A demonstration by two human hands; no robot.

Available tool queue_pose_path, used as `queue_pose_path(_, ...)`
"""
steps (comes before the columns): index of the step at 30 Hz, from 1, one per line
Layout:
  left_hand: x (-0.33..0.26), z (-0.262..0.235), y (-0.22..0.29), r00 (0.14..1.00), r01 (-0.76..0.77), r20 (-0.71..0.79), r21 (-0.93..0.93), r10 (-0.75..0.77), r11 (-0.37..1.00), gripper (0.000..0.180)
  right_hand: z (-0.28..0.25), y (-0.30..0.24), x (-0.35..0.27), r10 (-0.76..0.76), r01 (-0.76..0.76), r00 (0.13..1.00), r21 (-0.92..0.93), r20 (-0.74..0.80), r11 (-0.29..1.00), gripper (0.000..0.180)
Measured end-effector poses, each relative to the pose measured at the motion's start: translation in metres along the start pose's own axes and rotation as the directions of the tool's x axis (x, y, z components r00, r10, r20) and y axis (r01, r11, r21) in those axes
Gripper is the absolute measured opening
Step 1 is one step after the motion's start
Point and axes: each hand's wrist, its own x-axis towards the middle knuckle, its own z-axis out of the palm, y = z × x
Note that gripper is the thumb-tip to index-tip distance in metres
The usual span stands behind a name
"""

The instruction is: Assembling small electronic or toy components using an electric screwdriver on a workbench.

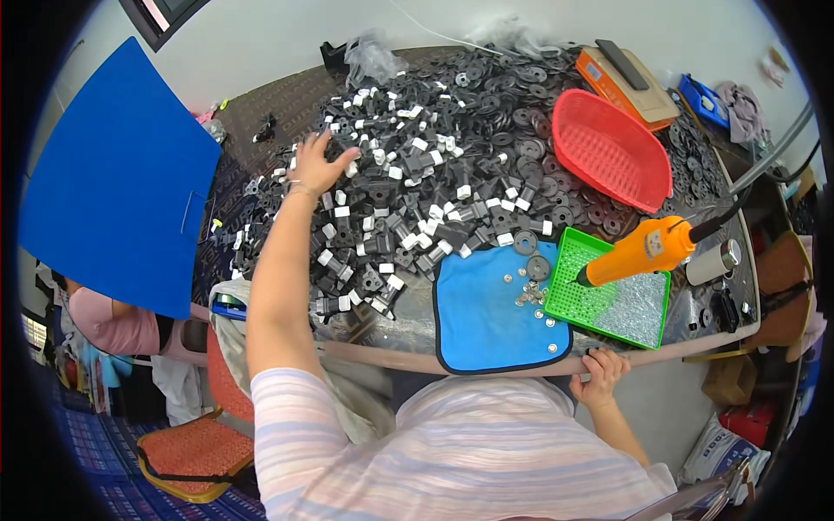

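Observation:
My left hand reaches over the left part of a heap of black plastic parts with white block ends. Its fingers are spread and touch or hover just over the heap; which, I cannot tell. At the table's front edge, my right hand curls its fingers over the rim. Between the hands lies a blue cloth mat with two black discs and several small silver round pieces. An orange power screwdriver hangs tip-down over a green basket of small shiny metal pieces.
A red plastic basket rests on many black discs at the back right. Behind it is an orange box with a dark flat device. A blue panel stands left. A white cylinder lies right.

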Motion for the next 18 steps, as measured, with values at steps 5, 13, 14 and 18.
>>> queue_pose_path(5,0.011,0.012,0.016,1.000,-0.001,0.014,-0.083,0.002,0.997,0.084,0.000,-0.003,0.001,0.017,-0.018,0.999,-0.022,-0.028,1.000,0.032)
queue_pose_path(13,-0.019,0.006,0.030,0.901,-0.433,-0.120,-0.285,0.417,0.855,0.066,0.000,-0.005,0.004,0.044,-0.045,0.998,-0.025,-0.038,0.999,0.031)
queue_pose_path(14,-0.026,0.004,0.035,0.895,-0.446,-0.128,-0.300,0.427,0.843,0.065,0.000,-0.006,0.005,0.047,-0.048,0.998,-0.029,-0.034,0.998,0.031)
queue_pose_path(18,-0.049,-0.003,0.041,0.877,-0.480,-0.132,-0.288,0.462,0.829,0.065,-0.001,-0.008,0.009,0.041,-0.041,0.999,-0.030,-0.025,0.999,0.030)
